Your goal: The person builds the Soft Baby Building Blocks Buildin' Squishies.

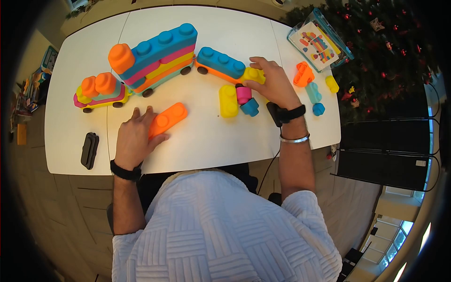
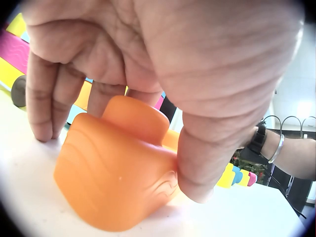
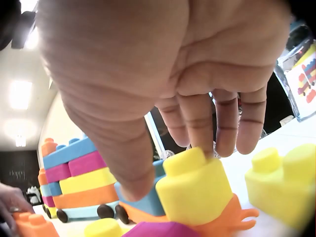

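My left hand [image 1: 134, 141] holds the end of a long orange brick [image 1: 168, 120] lying on the table; in the left wrist view, the thumb is against the side of the orange brick [image 2: 113, 173] and the fingers are beyond it. My right hand [image 1: 277, 84] grips a yellow brick [image 1: 254, 75] at the right end of a small wagon with a blue brick [image 1: 221, 62] on it. In the right wrist view, the yellow brick [image 3: 192, 187] stands over an orange base, between thumb and fingers. Beside it lie yellow [image 1: 229, 101], pink [image 1: 244, 95] and blue [image 1: 250, 107] bricks.
A tall stacked wagon [image 1: 159, 56] and a small wagon [image 1: 101, 96] stand left on the white table [image 1: 197, 150]. A black case [image 1: 89, 150] lies front left. Loose pieces [image 1: 314, 92] and a picture-labelled container [image 1: 319, 44] are at the right.
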The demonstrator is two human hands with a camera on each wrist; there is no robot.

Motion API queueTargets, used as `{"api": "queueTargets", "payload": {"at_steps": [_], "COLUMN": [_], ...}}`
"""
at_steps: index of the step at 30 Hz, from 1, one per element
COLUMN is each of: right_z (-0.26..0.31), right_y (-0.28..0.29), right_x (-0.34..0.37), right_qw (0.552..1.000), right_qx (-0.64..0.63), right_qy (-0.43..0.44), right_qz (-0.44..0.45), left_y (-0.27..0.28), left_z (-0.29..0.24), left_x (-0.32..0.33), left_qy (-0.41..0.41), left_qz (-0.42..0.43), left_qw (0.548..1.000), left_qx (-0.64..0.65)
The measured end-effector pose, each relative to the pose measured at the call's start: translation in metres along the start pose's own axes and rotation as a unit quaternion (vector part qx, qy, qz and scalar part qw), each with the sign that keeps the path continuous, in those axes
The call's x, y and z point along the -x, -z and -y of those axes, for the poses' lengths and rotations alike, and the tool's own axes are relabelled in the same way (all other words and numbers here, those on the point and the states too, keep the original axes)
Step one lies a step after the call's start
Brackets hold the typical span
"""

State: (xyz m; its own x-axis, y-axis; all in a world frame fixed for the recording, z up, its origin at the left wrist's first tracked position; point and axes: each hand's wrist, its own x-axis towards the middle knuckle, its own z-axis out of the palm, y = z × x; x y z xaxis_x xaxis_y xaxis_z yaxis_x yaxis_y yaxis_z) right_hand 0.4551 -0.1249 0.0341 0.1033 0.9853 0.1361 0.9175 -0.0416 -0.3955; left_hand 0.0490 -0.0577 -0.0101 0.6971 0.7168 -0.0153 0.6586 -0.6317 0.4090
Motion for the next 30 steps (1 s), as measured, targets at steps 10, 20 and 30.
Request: {"api": "queueTargets", "payload": {"at_steps": [10, 20, 30], "right_z": [-0.175, -0.221, -0.170], "right_y": [0.063, 0.061, 0.053], "right_x": [0.019, 0.008, -0.002], "right_qw": [0.957, 0.945, 0.971], "right_qx": [0.118, -0.049, 0.176], "right_qy": [-0.227, -0.322, -0.153], "right_qz": [-0.139, 0.018, 0.047], "left_y": [-0.001, -0.002, 0.001], "left_z": [0.001, 0.002, -0.001], "left_x": [0.001, 0.003, 0.004], "left_qy": [-0.018, -0.016, -0.001], "left_qz": [-0.023, -0.020, -0.011], "left_qw": [1.000, 1.000, 1.000], "left_qx": [-0.009, -0.015, -0.012]}}
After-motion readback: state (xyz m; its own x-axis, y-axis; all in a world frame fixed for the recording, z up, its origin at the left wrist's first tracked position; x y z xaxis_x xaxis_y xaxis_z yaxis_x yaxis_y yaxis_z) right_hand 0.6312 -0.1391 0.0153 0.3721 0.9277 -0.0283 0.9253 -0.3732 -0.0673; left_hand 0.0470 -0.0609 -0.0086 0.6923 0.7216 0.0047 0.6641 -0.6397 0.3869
